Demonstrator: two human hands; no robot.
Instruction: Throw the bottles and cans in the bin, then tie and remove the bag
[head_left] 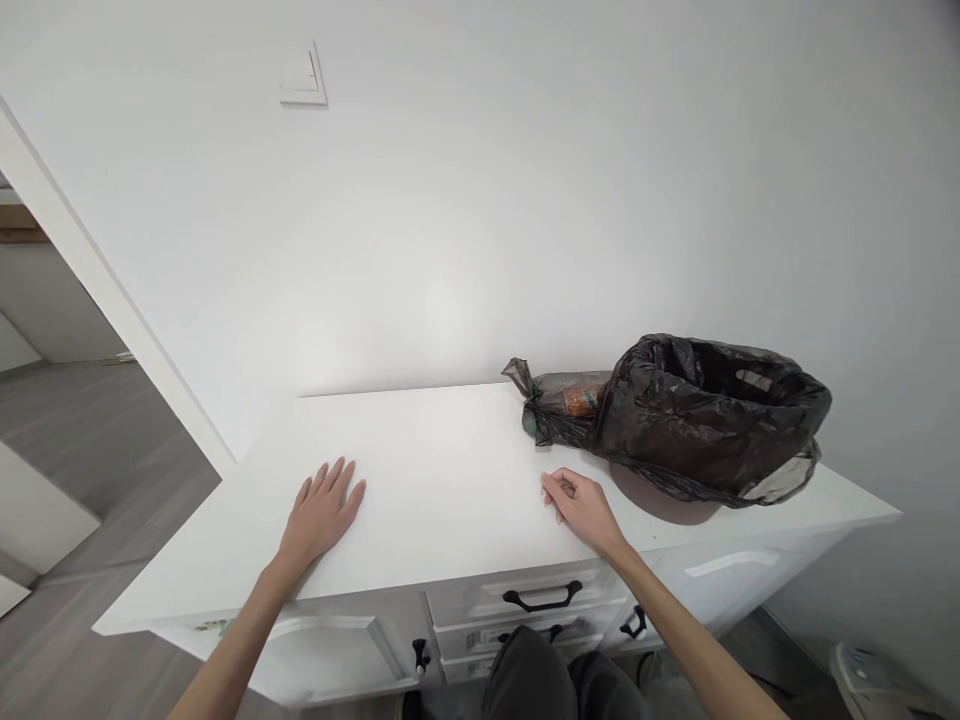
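My left hand lies flat on the left part of the white cabinet top, fingers spread and nothing in it. My right hand rests on the same surface with its fingers curled in, and no object shows in it. Just beyond and right of it stands a trash bin with a brownish base, lined with a black plastic bag folded over its rim. Against the bin's left side lies a knotted dark see-through bag, with an orange-labelled item inside.
Behind the cabinet rises a white wall with a light switch. Drawers with black handles face my knees. To the left is a doorway with grey flooring. A pale device sits at lower right.
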